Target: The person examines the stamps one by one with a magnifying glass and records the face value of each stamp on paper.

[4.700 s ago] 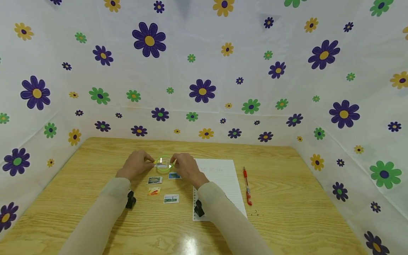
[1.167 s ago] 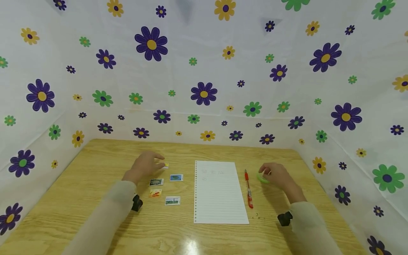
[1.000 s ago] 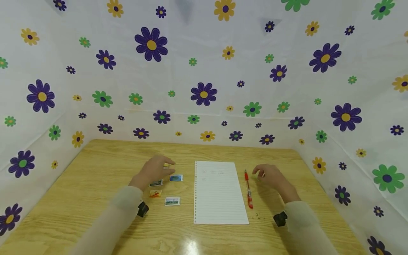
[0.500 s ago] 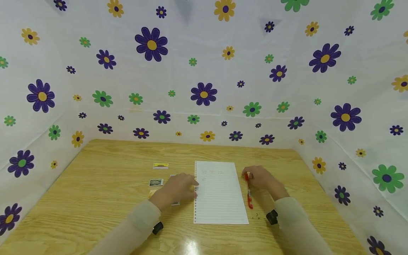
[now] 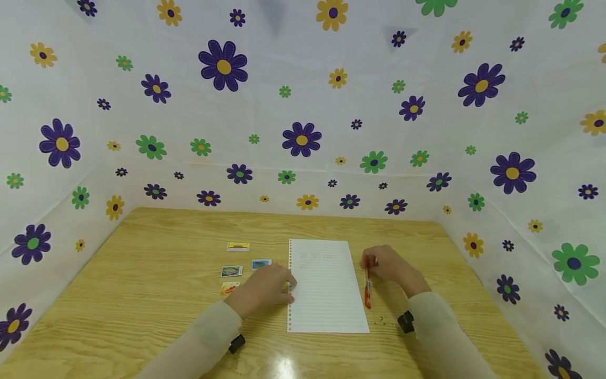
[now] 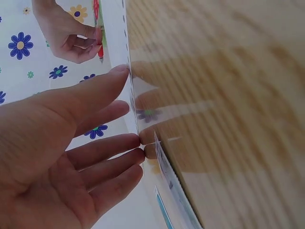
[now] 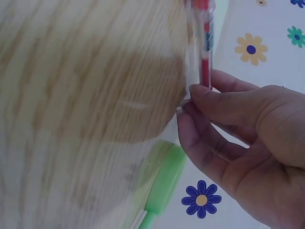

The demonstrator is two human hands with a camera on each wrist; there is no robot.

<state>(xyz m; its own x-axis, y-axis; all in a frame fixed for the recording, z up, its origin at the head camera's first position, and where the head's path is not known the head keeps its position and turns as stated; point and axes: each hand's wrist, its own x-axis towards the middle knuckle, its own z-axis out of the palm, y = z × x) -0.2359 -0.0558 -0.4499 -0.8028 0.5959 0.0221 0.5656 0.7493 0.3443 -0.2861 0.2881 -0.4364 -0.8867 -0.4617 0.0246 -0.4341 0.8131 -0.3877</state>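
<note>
My right hand (image 5: 389,264) pinches a red pen (image 5: 367,295) near its upper end, beside the paper's right edge. In the right wrist view, thumb and fingertips close on the pen's clear barrel (image 7: 207,47). My left hand (image 5: 262,288), fingers loosely extended, touches the left margin of a lined sheet of paper (image 5: 326,300). Faint handwriting marks the sheet's top. Left of it lie several small stamps: yellow (image 5: 238,246), blue (image 5: 261,263), dark (image 5: 231,271) and orange (image 5: 229,288). A landscape stamp seen earlier is hidden behind my left hand in the head view.
A green magnifying glass, its green part (image 7: 167,179) showing in the right wrist view, lies by my right hand, mostly hidden by the arm in the head view. Dark crumbs (image 5: 381,320) dot the wooden table (image 5: 151,295). Flower-printed cloth (image 5: 265,105) encloses its back and sides.
My right hand set the green magnifying glass down at the right, then moved left and took the pen, which has tilted slightly. My left hand moved from the yellow stamp to the paper's left edge.
</note>
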